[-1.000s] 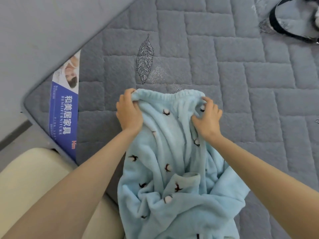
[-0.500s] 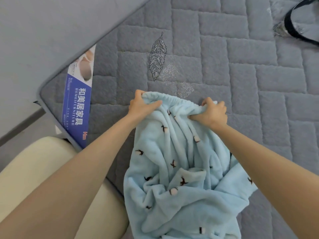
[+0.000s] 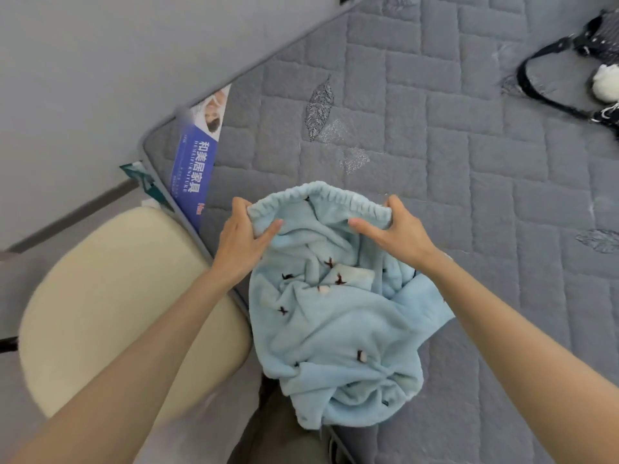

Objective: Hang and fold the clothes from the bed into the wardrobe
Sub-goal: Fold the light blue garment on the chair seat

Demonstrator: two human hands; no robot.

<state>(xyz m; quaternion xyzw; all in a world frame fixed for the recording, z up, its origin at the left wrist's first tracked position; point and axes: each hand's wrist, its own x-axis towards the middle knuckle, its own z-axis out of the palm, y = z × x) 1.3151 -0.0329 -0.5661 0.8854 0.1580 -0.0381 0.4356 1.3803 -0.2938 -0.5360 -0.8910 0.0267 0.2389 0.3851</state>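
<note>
Person is handling the fleece pants (image 3: 335, 329) at the mattress (image 3: 469, 195) corner beside the blue label (image 3: 191, 169); the legs are bunching at the near edge, next to the cream stool (image 3: 110, 296). Left hand (image 3: 243, 242) is pinching one end of the elastic waistband (image 3: 321, 195); right hand (image 3: 395, 234) is pinching the other; hands apart, band spanning between them. Reading this as the straightening step ahead of folding; next move is likely calling for a lift and shake so the legs are lying flat; wardrobe isn't showing.
</note>
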